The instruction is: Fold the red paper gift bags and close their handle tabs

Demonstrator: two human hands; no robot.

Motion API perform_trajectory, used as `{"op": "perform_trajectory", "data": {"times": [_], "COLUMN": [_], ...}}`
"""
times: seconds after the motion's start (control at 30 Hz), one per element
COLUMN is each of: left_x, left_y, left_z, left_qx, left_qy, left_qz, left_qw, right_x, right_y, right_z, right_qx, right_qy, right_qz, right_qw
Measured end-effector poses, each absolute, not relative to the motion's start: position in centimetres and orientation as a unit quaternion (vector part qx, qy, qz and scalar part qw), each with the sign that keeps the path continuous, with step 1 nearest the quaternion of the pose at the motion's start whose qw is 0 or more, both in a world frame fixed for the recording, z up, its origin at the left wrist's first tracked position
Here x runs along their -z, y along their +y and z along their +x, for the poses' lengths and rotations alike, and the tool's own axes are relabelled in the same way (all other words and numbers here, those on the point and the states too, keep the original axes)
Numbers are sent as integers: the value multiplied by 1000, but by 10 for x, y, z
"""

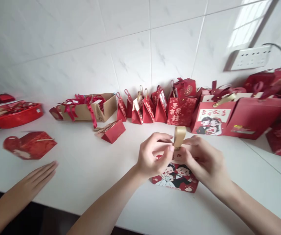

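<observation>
In front of me stands a red gift box (173, 179) printed with a cartoon bride and groom. A gold ribbon loop (179, 136) rises from the middle of its top edge. My left hand (155, 155) is closed at the left of the loop, thumb and fingers pinching the top of the box. On the other side, my right hand (205, 160) grips the box's top edge with the thumb in front and fingers behind. The hands hide both upper corners of the box.
A co-worker's flat hand (39, 179) rests on the white table near a red box (34, 145); their other hand reaches a red basin (18, 114). Along the wall are a cardboard box (78, 112) with ribbons, several small red boxes (148, 111) and red bags (258, 114).
</observation>
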State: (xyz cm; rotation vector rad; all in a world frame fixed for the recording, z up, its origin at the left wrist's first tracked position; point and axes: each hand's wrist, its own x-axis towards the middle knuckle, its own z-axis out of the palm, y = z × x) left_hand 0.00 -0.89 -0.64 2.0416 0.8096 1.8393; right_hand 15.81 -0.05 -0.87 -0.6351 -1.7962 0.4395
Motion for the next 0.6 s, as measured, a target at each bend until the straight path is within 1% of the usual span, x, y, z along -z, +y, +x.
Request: {"op": "perform_trajectory", "data": {"times": [0.2, 0.6], "left_x": [5, 3], "left_y": [-6, -6], "left_z": [-2, -3], "left_qx": [-636, -625], "left_qy": [269, 261], "left_qz": [713, 728], "left_qw": [122, 107], "right_x": [5, 6], "right_y": [1, 0], "right_z": [155, 157], "right_qx": [-147, -134], "right_qy": [-771, -778], "right_qz": [-264, -271], "right_qw": [561, 551]}}
